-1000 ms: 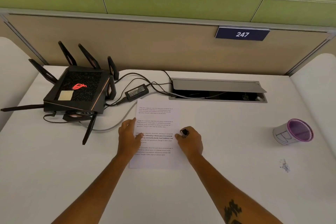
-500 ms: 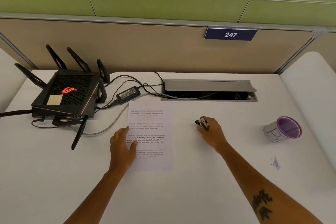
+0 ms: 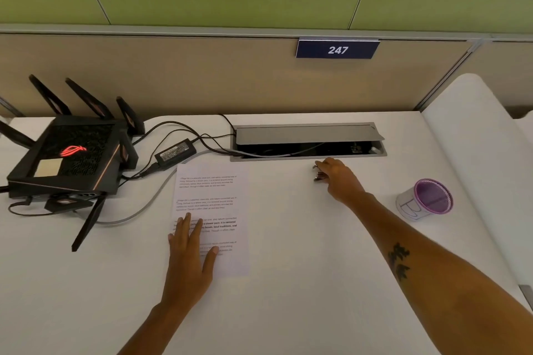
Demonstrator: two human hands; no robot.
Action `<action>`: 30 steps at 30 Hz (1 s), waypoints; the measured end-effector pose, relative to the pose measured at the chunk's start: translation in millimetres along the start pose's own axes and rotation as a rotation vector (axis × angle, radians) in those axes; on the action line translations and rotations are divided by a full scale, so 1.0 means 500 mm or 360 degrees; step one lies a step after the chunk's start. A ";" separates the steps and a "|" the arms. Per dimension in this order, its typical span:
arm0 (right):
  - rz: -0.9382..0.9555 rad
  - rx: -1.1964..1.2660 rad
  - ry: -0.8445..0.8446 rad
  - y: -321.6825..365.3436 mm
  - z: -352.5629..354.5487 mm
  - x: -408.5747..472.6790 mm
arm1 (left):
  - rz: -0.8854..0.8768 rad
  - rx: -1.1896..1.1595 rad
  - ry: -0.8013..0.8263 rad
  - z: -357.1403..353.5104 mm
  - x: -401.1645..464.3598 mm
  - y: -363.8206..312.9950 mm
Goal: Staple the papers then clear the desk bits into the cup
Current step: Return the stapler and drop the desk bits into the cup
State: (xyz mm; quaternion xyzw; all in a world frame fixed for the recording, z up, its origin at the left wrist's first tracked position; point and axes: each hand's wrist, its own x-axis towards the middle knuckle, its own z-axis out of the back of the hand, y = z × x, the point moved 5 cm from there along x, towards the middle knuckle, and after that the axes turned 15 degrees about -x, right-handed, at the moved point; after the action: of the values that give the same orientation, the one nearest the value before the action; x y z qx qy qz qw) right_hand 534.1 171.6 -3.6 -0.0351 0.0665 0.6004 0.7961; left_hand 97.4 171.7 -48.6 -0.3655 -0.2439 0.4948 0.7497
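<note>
The left hand [image 3: 189,256] lies flat with its fingers [image 3: 184,225] spread wide on the lower left part of the printed papers [image 3: 212,216], which rest on the white worktop [image 3: 302,282] a little left of its middle, their top edge just beside the black power adapter [image 3: 175,152]. The right hand [image 3: 339,179] reaches toward the back edge of the worktop, just in front of the open cable tray [image 3: 308,143]; its fingers [image 3: 320,166] are curled narrowly around a small stapler [image 3: 318,175], of which only a metallic sliver shows, and whether the stapler touches the worktop cannot be told. The hand and stapler are well apart from the papers. Near the right edge of the worktop stands a tilted white cup [image 3: 425,203] with a purple rim and inside, its mouth turned toward the camera. At the back left corner sits a black router [image 3: 70,158] with upright antennas and a glowing red logo, its cables running into the tray. On the partition behind the worktop hangs a blue plate [image 3: 337,49] reading 247.
</note>
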 end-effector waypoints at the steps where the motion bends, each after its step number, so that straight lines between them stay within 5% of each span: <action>1: 0.0028 -0.0015 0.0000 -0.003 0.000 0.002 | 0.0002 0.0010 0.0011 -0.008 -0.002 -0.003; 13: 0.0016 -0.0026 -0.0007 -0.011 -0.025 -0.018 | 0.0014 0.0144 0.0137 -0.052 -0.023 -0.028; 30: -0.0214 -0.0128 -0.0189 0.053 -0.101 -0.359 | -0.0141 0.0444 0.0358 -0.103 -0.068 -0.115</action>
State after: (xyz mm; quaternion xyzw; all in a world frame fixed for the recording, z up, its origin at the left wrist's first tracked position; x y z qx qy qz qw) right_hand 457.1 1.3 -26.5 -0.0358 -0.0074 0.5489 0.8351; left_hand 153.9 110.6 -35.0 -0.3000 -0.1034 0.4462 0.8368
